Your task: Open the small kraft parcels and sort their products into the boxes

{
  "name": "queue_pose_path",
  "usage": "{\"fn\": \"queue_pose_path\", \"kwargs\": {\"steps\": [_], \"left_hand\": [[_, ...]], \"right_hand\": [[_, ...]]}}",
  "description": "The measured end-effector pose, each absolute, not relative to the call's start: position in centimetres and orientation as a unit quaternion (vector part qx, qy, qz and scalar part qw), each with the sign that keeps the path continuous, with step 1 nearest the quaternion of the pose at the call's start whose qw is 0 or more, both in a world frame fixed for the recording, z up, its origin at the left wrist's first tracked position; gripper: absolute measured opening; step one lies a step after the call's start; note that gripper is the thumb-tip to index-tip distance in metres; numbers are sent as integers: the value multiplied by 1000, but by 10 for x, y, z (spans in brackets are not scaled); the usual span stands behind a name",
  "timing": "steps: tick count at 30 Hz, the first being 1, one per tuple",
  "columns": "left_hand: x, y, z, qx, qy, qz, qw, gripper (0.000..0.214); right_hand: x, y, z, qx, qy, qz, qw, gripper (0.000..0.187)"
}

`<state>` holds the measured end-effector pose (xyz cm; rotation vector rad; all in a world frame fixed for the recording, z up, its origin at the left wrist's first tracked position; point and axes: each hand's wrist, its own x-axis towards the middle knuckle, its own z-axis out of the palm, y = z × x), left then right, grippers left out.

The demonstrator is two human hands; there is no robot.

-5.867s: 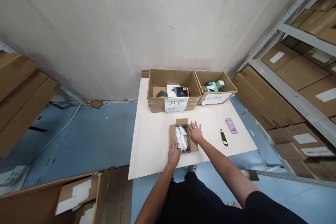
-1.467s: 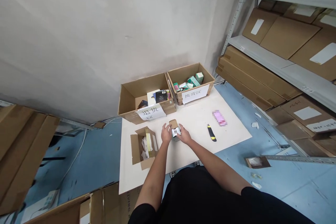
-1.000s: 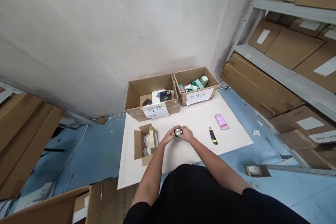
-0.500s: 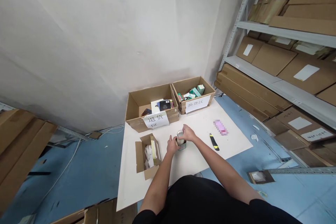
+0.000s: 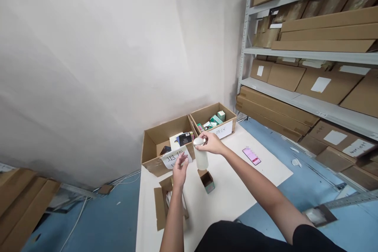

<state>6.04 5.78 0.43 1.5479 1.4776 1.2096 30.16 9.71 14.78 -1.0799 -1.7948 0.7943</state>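
My right hand (image 5: pixel 212 143) grips a pale, translucent bottle (image 5: pixel 201 160) near its silvery lid and holds it upright above the table. To the left of the bottle, my left hand (image 5: pixel 180 167) is raised with its fingers apart and nothing in them. A small green box (image 5: pixel 209 187) with its top open stands on the white table below the bottle; its inside looks dark. Beside my left forearm is an open brown carton (image 5: pixel 160 208) with white paper in it, partly covered by the arm.
Two labelled cardboard boxes, a left one (image 5: pixel 152 165) with books and a right one (image 5: pixel 233 124) with small green packages, stand at the table's back. A pink-screened phone (image 5: pixel 251 156) lies on the right. Shelves of cartons (image 5: pixel 317 108) rise beyond the table.
My right hand has lifted the bottle out of the small green box. My left hand has let go of the box and moved up and left. The view has shifted; my right arm now hides the cutter knife.
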Motion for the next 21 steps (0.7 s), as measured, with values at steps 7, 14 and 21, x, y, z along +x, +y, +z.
{"fn": "queue_pose_path", "kwargs": {"steps": [7,14,21], "left_hand": [[114,52,112,610,539,504,289,91],[95,63,122,511,446,574,458,115],[101,72,139,508,453,563,469,128]], "right_hand": [[285,92,118,-376,-614,485,496,60],[285,72,76,-237,-557,687,403,136],[278,62,78,-287,-583,609,456,152]]}}
